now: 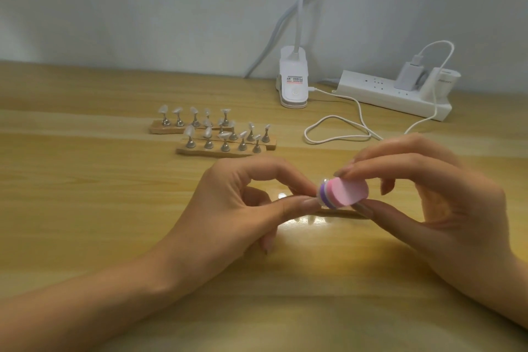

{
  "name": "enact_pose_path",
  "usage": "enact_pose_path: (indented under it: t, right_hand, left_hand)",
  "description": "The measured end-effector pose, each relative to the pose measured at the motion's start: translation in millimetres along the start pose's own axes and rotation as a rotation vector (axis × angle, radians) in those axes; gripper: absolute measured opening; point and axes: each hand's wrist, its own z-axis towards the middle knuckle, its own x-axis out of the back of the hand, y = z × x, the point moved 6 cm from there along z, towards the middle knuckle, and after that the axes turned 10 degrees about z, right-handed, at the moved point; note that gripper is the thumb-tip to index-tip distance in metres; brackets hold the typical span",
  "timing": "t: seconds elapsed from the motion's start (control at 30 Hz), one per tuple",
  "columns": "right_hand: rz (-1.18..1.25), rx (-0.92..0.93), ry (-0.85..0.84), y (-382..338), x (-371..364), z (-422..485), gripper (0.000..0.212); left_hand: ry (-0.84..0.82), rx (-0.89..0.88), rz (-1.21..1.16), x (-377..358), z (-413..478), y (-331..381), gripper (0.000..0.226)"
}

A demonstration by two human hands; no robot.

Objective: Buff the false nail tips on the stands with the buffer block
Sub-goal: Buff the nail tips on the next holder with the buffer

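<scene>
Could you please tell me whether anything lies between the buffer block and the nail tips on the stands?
Nothing visible does. The right hand and left hand pinch the block at its ends; only bare table separates it from the tips on the stands. The cable loops off to the right.

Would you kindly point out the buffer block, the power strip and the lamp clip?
buffer block (351, 191), head view, pink face.
power strip (380, 91), head view, top surface.
lamp clip (294, 86), head view, white body.

Pale wall behind a light wood-grain surface; white clip lamp, power strip and looped cable at rear; lamp glare on wood.
</scene>
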Motion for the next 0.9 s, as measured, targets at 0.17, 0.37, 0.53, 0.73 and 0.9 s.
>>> enact_pose_path:
  t: [0.17,0.37,0.53,0.73,0.9]
  right_hand:
    - [0.018,-0.031,0.025,1.4,-3.1,4.8,0.02]
    - [-0.004,-0.004,0.005,-2.9,-4.1,5.7,0.02]
    - [0.021,0.011,-0.027,-6.4,-7.4,3.3,0.019]
    - [0.019,0.017,-0.022,-8.1,-10.3,3.0,0.02]
    - [0.001,-0.005,0.019,-8.1,-6.1,5.9,0.022]
  left_hand:
    - [0.027,-0.05,0.06,-1.6,0.1,5.8,0.008]
    - [0.041,-0.074,0.109,-3.3,1.0,6.0,0.016]
    - [0.033,-0.054,0.105,-4.5,0.7,4.8,0.007]
    - [0.03,0.002,0.084,-5.4,-1.8,1.6,0.01]
    - [0.006,-0.023,0.052,-5.9,-1.3,2.8,0.012]
